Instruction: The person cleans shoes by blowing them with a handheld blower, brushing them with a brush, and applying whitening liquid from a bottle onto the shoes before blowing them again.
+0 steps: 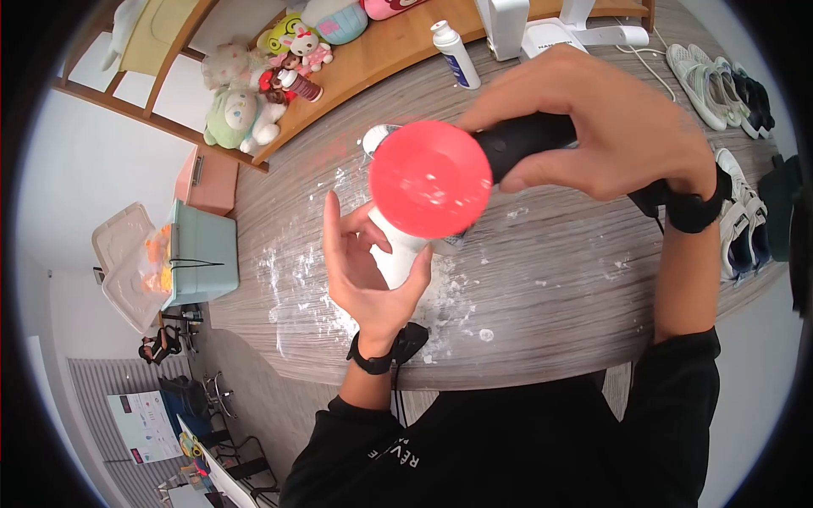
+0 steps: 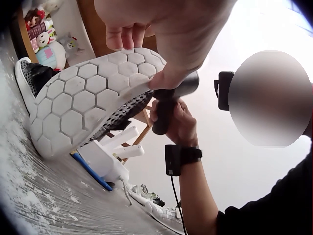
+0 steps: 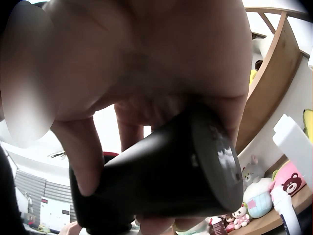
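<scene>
My left hand [image 1: 364,288] grips one end of a sneaker [image 2: 83,95] with a white sole patterned in hexagons and a black mesh upper. In the left wrist view the sole stands tilted up from the table, thumb at its edge and fingers over the tip. Over the shoe in the head view, my right hand [image 1: 614,127] holds a black hair dryer [image 1: 529,146] by its handle, its round red end facing up. The dryer hides much of the sneaker from above. A second black-and-white sneaker [image 2: 34,81] rests behind the first.
White powder [image 1: 292,296] is scattered across the grey wood-grain table [image 1: 559,279]. A white spray bottle [image 1: 457,59] stands at the back near a white device [image 1: 550,38]. More shoes [image 1: 732,203] line the right side. Plush toys [image 1: 241,118] sit on a shelf; a teal bin [image 1: 203,258] is left.
</scene>
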The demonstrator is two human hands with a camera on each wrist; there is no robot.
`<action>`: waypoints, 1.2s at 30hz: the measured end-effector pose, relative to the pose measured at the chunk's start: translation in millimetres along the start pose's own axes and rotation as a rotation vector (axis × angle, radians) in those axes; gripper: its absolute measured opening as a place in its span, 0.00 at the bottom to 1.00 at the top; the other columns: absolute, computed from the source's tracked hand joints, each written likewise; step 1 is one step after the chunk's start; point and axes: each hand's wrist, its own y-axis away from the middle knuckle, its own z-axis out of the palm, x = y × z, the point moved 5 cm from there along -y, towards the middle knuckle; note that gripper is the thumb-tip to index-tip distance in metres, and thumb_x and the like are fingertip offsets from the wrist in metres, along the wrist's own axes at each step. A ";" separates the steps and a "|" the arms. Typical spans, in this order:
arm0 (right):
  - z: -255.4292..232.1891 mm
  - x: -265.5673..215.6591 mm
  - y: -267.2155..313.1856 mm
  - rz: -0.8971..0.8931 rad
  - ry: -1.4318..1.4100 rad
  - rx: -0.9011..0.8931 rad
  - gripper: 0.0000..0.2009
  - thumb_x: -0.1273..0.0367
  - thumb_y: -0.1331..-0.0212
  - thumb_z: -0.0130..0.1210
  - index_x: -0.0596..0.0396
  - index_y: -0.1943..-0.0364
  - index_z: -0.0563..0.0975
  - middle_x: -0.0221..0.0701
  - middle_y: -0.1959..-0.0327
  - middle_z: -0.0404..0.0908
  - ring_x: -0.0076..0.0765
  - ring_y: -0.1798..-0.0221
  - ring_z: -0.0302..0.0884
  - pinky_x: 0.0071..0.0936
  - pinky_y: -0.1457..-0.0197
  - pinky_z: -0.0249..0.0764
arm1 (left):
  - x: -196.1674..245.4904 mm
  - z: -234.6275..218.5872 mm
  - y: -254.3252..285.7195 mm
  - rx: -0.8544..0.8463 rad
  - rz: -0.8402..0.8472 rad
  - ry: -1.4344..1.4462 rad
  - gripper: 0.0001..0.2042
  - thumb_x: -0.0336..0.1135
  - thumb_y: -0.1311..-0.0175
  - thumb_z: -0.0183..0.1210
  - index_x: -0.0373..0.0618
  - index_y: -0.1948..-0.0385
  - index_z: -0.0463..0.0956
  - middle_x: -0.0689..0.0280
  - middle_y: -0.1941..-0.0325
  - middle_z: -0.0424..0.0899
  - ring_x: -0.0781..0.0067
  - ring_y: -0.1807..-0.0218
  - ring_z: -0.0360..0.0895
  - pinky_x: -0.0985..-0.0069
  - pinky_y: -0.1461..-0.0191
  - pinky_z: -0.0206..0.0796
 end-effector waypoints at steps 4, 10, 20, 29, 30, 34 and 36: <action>5.0 0.8 -3.6 -0.021 0.020 0.021 0.24 0.72 0.54 0.73 0.60 0.49 0.83 0.43 0.57 0.87 0.50 0.56 0.85 0.36 0.50 0.79 | -4.4 -2.2 0.5 -0.008 0.012 0.004 0.54 0.22 0.58 0.75 0.27 0.24 0.51 0.57 0.48 0.78 0.76 0.60 0.75 0.78 0.56 0.72; 11.6 8.6 -6.6 0.021 -0.033 0.059 0.23 0.71 0.51 0.73 0.61 0.48 0.82 0.44 0.56 0.87 0.49 0.55 0.85 0.36 0.49 0.78 | -5.1 -2.7 2.9 -0.015 0.039 0.058 0.54 0.21 0.58 0.75 0.27 0.24 0.50 0.53 0.46 0.79 0.74 0.59 0.77 0.76 0.54 0.74; 13.7 17.2 -3.8 0.027 0.082 0.141 0.19 0.64 0.43 0.69 0.57 0.49 0.84 0.42 0.60 0.85 0.45 0.59 0.82 0.36 0.54 0.77 | -4.9 0.9 8.8 0.022 0.038 0.074 0.50 0.21 0.57 0.75 0.27 0.26 0.55 0.49 0.44 0.78 0.71 0.57 0.77 0.73 0.51 0.74; 18.6 16.4 -5.7 0.180 0.042 0.061 0.18 0.62 0.42 0.67 0.59 0.51 0.84 0.42 0.55 0.85 0.47 0.49 0.82 0.37 0.46 0.76 | -0.2 -0.7 15.9 -0.073 0.065 -0.019 0.47 0.22 0.54 0.76 0.30 0.28 0.57 0.50 0.39 0.74 0.61 0.41 0.76 0.64 0.36 0.71; 18.5 16.7 -7.1 0.192 0.023 0.042 0.18 0.62 0.41 0.66 0.59 0.52 0.84 0.42 0.55 0.85 0.48 0.48 0.82 0.37 0.44 0.76 | 5.3 3.3 15.4 -0.129 0.162 -0.053 0.45 0.23 0.55 0.76 0.31 0.30 0.60 0.49 0.39 0.74 0.60 0.43 0.77 0.64 0.38 0.73; 27.4 19.2 -2.9 0.116 0.141 0.045 0.18 0.62 0.42 0.67 0.59 0.52 0.84 0.42 0.54 0.85 0.47 0.48 0.81 0.36 0.43 0.76 | 28.4 21.0 17.0 -0.258 0.376 -0.219 0.34 0.20 0.61 0.75 0.36 0.44 0.76 0.50 0.44 0.77 0.59 0.49 0.80 0.69 0.49 0.77; 29.7 24.2 -5.0 0.164 0.129 -0.078 0.18 0.63 0.44 0.67 0.60 0.53 0.83 0.41 0.54 0.85 0.47 0.48 0.81 0.37 0.43 0.77 | 27.7 20.6 23.1 -0.282 0.385 -0.242 0.31 0.18 0.61 0.74 0.38 0.47 0.79 0.50 0.44 0.78 0.59 0.50 0.80 0.70 0.51 0.77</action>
